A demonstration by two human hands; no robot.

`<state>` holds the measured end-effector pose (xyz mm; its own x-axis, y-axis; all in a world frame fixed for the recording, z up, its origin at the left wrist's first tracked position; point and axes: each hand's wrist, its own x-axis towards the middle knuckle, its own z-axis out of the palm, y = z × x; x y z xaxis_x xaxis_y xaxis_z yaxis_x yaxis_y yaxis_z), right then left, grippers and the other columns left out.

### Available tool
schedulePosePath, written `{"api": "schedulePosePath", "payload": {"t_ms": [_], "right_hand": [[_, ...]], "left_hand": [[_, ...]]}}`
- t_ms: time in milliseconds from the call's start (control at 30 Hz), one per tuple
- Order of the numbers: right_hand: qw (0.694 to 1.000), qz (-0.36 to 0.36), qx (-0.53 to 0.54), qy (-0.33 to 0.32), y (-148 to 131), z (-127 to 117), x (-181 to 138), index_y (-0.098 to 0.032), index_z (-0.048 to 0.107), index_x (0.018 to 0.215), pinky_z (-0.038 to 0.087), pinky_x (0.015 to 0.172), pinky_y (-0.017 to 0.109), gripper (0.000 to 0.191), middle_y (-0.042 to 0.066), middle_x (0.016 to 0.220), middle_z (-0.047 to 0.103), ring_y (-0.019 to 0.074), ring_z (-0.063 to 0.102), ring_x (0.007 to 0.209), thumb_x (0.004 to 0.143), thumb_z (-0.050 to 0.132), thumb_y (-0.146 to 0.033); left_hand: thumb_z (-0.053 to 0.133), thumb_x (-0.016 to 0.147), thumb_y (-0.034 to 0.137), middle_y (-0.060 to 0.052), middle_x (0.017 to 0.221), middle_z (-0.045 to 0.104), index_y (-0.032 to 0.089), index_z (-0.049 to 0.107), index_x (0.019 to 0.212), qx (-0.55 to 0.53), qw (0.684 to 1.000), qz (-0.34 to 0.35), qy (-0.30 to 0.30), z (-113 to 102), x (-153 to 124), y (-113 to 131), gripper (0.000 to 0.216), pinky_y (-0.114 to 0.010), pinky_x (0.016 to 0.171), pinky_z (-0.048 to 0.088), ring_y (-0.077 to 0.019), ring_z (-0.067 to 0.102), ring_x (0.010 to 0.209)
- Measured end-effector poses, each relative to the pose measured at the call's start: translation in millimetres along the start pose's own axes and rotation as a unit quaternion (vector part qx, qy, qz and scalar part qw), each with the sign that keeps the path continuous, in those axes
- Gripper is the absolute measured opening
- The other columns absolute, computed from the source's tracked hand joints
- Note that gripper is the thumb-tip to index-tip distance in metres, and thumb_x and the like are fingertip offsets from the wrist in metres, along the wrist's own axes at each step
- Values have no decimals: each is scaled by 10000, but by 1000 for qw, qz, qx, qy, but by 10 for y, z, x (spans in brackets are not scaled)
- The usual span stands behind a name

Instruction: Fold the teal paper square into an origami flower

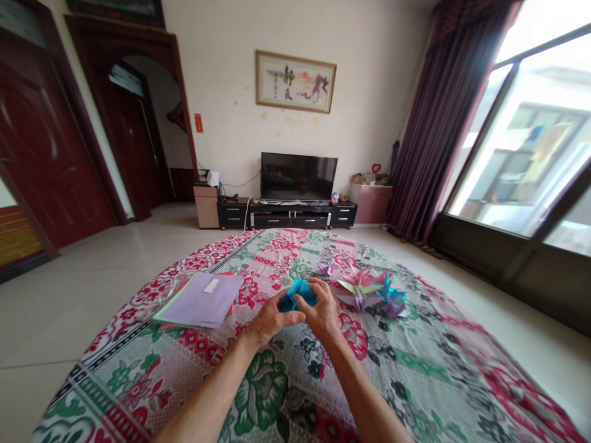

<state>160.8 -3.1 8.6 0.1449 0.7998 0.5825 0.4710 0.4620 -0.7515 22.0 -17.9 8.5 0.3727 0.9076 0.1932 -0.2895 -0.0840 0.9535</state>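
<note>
A piece of folded blue paper [302, 288] is held between my two hands above the middle of the table. My left hand [273, 319] grips its left side, with the thumb stretched along the near edge. On the right side my right hand [322, 307] has its fingers wrapped behind the paper and its thumb pressed on the front. Part of the paper is hidden by the fingers. To the right lies a group of folded paper cranes [362, 288] in pink, purple, blue and yellow-green. One small purple folded piece [324, 269] sits apart, beyond my right hand.
A stack of coloured paper sheets [203, 301], purple on top with a small white label, lies left on clear plastic. The round table has a flowered cloth [263, 394]. Beyond it stand a TV [299, 177] and a low cabinet [277, 219].
</note>
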Motion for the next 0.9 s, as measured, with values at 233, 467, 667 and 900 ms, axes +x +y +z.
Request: {"api": "schedulePosePath", "payload": {"t_ms": [233, 467, 667, 900], "right_hand": [[999, 32, -15, -15, -6, -23, 13, -169, 652, 825, 488, 810, 385, 265, 125, 1071, 600, 247, 587, 927, 631, 684, -347], [999, 8, 11, -40, 67, 8, 26, -178, 647, 900, 493, 822, 370, 294, 114, 1088, 595, 239, 592, 956, 623, 648, -279], [999, -16, -13, -26, 121, 94, -32, -169, 639, 945, 476, 872, 393, 344, 125, 1136, 576, 261, 568, 1035, 604, 603, -197], [999, -24, 14, -15, 194, 164, -60, -174, 632, 914, 437, 933, 421, 325, 120, 1141, 593, 250, 554, 1073, 609, 529, -125]], "left_hand": [[737, 652, 260, -37, 903, 673, 179, 610, 1141, 18, 1000, -3, 6, -22, 20, -47, 512, -264, 727, 441, -162, 577, 772], [694, 691, 353, -54, 875, 678, 153, 673, 1006, -38, 996, -37, 78, -31, 56, -75, 373, -284, 749, 472, -172, 588, 796], [659, 690, 420, -42, 767, 678, 135, 686, 902, -30, 986, -40, 160, -38, 130, -182, 357, -254, 642, 469, -158, 584, 683], [681, 638, 314, 3, 676, 649, 139, 685, 798, 69, 977, 1, 202, -54, 149, -259, 237, -243, 616, 453, -143, 563, 618]]}}
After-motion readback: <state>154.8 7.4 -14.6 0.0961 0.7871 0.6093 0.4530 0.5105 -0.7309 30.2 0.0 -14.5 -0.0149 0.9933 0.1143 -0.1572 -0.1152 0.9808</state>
